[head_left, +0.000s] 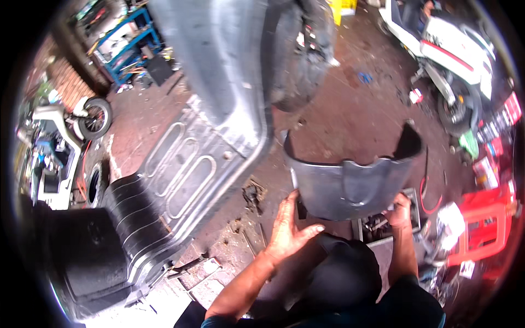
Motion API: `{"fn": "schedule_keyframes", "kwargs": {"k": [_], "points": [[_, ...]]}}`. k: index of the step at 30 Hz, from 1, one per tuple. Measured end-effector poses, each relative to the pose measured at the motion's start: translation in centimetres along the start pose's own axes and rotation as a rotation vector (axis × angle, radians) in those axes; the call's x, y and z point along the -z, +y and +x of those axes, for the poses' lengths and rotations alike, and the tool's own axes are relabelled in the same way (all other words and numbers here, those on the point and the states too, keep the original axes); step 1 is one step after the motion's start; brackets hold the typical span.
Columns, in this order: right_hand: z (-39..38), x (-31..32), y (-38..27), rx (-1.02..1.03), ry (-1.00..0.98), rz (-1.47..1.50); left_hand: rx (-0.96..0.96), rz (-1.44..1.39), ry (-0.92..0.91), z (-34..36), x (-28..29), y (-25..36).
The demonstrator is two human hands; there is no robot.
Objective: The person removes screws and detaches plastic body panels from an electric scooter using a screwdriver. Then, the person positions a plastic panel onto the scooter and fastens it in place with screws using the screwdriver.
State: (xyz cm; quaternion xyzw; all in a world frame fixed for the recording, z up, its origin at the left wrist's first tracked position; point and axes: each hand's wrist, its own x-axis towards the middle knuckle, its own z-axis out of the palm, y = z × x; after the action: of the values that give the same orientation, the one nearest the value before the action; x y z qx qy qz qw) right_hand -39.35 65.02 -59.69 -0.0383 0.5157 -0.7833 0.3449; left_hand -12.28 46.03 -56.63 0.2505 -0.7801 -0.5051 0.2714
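A curved dark grey plastic panel (353, 188) is upright in front of me. My left hand (290, 229) is at its lower left edge, fingertips touching it, thumb spread wide. My right hand (398, 210) grips its lower right edge, fingers partly hidden. Beneath the panel sits a metal tray of small parts (377, 232). To the left stands a grey scooter body (224, 65) with a ribbed footboard (194, 164) and black seat (82, 257).
A white scooter (448, 49) stands upper right, a white vehicle (57, 142) at left beside a loose tyre (95, 186). A blue shelf (126, 44) is at back left. A red plastic stool (481, 235) is at right. Tools and debris (254, 199) lie on the floor.
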Motion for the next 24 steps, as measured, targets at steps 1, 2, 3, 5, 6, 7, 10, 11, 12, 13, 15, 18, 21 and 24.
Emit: {"fn": "schedule_keyframes", "kwargs": {"k": [1,2,3,5,6,7,10,11,12,13,15,18,21,24], "points": [[0.6,-0.5,-0.7,0.036,-0.109,-0.009,-0.016,0.007,0.04,0.5,1.1,1.6],[0.9,-0.7,-1.5,0.077,-0.196,-0.023,-0.094,0.071,0.096,0.9,1.7,3.1],[0.7,-2.8,-2.1,0.16,-0.218,0.087,-0.168,0.142,0.156,1.0,2.3,4.6],[0.1,-5.5,-2.7,0.272,-0.371,0.265,-0.294,0.243,0.355,0.5,4.0,7.9],[-0.2,-7.0,-3.3,0.265,-0.452,0.344,-0.356,0.299,0.422,0.2,4.9,9.2],[-0.7,-8.8,-4.2,0.252,-0.545,0.373,-0.412,0.294,0.487,-0.3,5.6,10.1],[-1.5,-12.4,-6.2,0.391,-0.578,0.232,-0.478,0.164,0.571,-0.6,8.0,13.0],[-1.2,-14.0,-6.2,0.416,-0.525,0.22,-0.499,0.163,0.585,0.0,9.6,13.3],[-3.1,-20.1,-6.3,0.462,-0.199,0.192,-0.463,0.156,0.593,0.2,11.7,13.4],[-4.3,-19.4,-9.3,0.59,-0.39,0.097,-0.475,-0.002,0.599,1.1,13.0,15.4],[-4.3,-23.0,-10.3,0.572,-0.744,-0.017,-0.448,-0.122,0.693,1.8,16.3,16.3],[-7.2,-33.2,-12.0,0.523,-0.924,-0.103,-0.425,-0.373,0.698,5.0,21.8,16.6],[-9.5,-38.7,-14.2,0.582,-0.737,-0.2,-0.455,-0.316,0.71,8.0,26.7,18.7],[-8.8,-41.3,-15.0,0.69,-0.684,-0.146,-0.459,-0.287,0.606,11.1,28.4,21.4]]}}
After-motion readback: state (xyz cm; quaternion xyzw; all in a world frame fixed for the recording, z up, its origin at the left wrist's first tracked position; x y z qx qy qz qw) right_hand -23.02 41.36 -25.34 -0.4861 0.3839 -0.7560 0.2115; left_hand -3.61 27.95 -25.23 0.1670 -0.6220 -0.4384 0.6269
